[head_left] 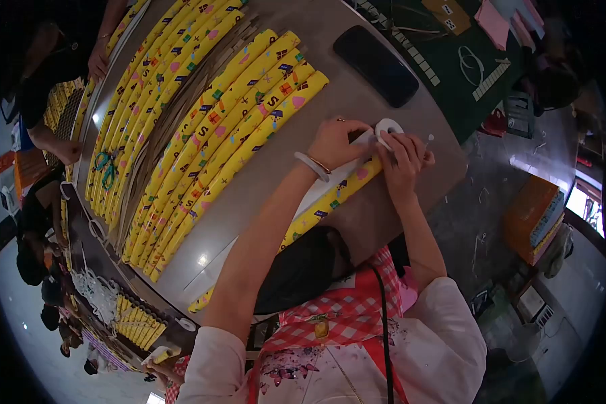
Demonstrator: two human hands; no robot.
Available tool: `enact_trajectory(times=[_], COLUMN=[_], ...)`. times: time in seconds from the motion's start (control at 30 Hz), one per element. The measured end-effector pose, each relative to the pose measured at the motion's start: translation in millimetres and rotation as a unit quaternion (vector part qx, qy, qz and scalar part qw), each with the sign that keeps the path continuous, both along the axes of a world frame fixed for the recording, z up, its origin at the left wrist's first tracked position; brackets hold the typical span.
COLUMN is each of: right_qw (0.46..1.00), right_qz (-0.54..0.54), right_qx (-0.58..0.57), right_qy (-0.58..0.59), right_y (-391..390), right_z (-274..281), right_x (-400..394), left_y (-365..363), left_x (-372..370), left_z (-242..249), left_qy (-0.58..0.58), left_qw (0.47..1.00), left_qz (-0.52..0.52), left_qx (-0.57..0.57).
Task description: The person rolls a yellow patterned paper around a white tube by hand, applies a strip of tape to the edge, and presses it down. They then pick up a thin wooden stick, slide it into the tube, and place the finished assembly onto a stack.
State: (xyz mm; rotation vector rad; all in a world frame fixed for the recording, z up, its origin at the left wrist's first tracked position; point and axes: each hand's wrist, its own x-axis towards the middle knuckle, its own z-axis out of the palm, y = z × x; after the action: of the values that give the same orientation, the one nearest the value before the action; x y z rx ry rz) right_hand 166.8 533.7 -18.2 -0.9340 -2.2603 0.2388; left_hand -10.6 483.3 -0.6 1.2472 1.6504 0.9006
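Note:
A roll of yellow patterned wrapping paper (337, 195) lies slantwise along the table edge before me, its white underside (316, 192) showing along the far side. At its right end, my right hand (404, 158) has its fingers closed on a white roll of tape (388, 126), above the paper's end. My left hand (340, 143) is bent beside the tape, thumb and fingers drawn together at the paper's white edge. What lies between those left fingertips is hidden. Several finished yellow paper rolls (249, 121) lie side by side to the left.
A dark phone (376, 65) rests on the grey table (444, 161) beyond my hands. Green-handled scissors (106, 170) lie on the far rolls. Across the table, another person's hand (98, 59) touches the edge. An orange box (532, 215) stands at right.

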Motion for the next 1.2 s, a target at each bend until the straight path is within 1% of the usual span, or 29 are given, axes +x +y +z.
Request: enact_trajectory(times=[0.13,0.2,0.27,0.33,0.43,0.47,0.6,0.67,0.7,0.77,0.8,0.87,0.9,0.97,1.03,1.1,1.17,1.2], right_qw=[1.000,0.999,0.999,0.998,0.999,0.998,0.995,0.995,0.995,0.994,0.994,0.995,0.996,0.997,0.993,0.991,0.990,0.987], right_qz=[0.012,0.009,0.007,0.006,0.028,0.033,0.053,0.060,0.065,0.052,0.036,0.014,-0.007,-0.024,-0.069,-0.069,-0.069,-0.078], right_qx=[-0.009,0.003,0.009,0.012,0.002,0.010,0.036,0.045,0.053,0.062,0.070,0.066,0.059,0.049,0.044,0.033,0.022,0.027], right_qy=[-0.006,-0.037,-0.050,-0.062,-0.035,-0.047,-0.073,-0.067,-0.061,-0.070,-0.080,-0.075,-0.070,-0.062,-0.085,-0.106,-0.124,-0.135], right_y=[-0.2,-1.2,-0.6,0.1,2.5,3.0,7.7,7.9,8.6,12.0,13.2,19.0,22.7,25.8,25.5,23.1,21.4,17.4], right_z=[0.0,0.2,2.4,3.3,4.8,7.3,11.4,20.0,26.1,41.7,46.2,46.5,45.2,29.6,17.8,12.5,15.8,24.0], right_x=[0.5,3.2,3.9,3.5,1.1,1.0,1.3,-1.5,-3.0,-4.7,-4.6,0.8,5.6,22.3,35.3,40.8,42.0,38.1], left_y=[4.6,6.0,5.6,5.9,6.1,6.1,7.4,8.9,8.8,8.0,8.1,6.8,5.3,2.1,1.3,-4.9,-20.7,-32.9], left_x=[5.5,8.3,11.9,13.4,16.0,17.3,20.7,22.0,21.1,20.7,19.2,13.8,13.3,14.8,15.9,17.4,18.9,16.6], left_z=[-7.3,-8.3,-8.7,-9.5,-11.9,-13.2,-17.9,-18.2,-17.7,-14.6,-12.3,-9.8,-11.0,-13.3,-8.7,-0.6,11.7,22.6], left_qy=[0.045,0.062,0.110,0.108,0.108,0.107,0.124,0.162,0.163,0.174,0.174,0.110,0.110,0.081,0.057,0.033,0.076,0.076], left_qw=[0.999,0.998,0.994,0.994,0.993,0.992,0.990,0.983,0.983,0.983,0.983,0.994,0.994,0.995,0.997,0.998,0.976,0.977], left_qz=[0.004,0.002,0.026,0.031,0.052,0.068,0.067,0.076,0.078,0.053,0.052,0.029,0.028,0.048,0.047,0.046,0.127,0.126], left_qx=[-0.008,-0.018,-0.003,-0.001,0.004,0.007,0.025,0.038,0.038,0.035,0.037,0.000,0.001,0.043,0.029,0.012,0.157,0.156])
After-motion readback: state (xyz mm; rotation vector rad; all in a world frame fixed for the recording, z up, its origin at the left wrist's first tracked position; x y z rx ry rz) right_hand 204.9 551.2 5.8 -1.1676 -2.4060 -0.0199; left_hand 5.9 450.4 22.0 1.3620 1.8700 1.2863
